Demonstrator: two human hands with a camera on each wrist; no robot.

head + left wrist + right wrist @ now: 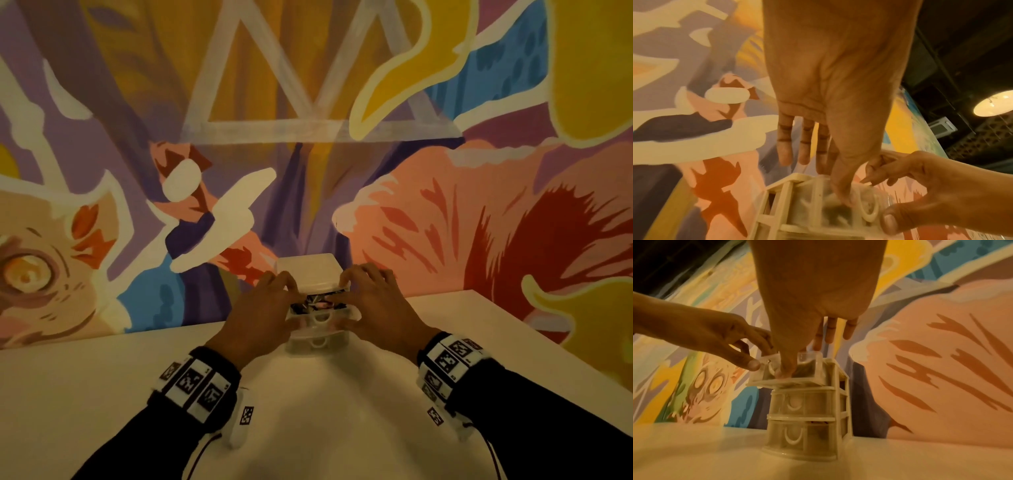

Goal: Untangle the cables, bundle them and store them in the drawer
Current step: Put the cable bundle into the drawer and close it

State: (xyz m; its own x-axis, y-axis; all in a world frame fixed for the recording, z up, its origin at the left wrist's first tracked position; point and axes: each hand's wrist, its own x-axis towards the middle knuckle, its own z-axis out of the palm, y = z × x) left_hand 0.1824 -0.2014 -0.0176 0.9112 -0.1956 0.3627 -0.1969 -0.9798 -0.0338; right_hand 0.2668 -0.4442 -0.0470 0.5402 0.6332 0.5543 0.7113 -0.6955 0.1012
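A small white three-drawer unit (318, 344) stands on the table against the wall. Its clear top drawer (320, 317) is pulled partway out, and a dark bunch of cables (313, 301) lies inside it. My left hand (286, 298) pinches the drawer's left front corner, fingers curled over the unit's top. My right hand (346, 296) mirrors it on the right corner. In the right wrist view my thumb presses the drawer front (765, 369), and the left hand (748, 353) grips the corner. The left wrist view shows the drawer (838, 211) under both thumbs.
The white table (102, 394) stretches toward me, with its right edge (548, 342) running diagonally. A painted mural wall (445, 222) rises directly behind the unit. The two lower drawers (797, 404) sit pushed in.
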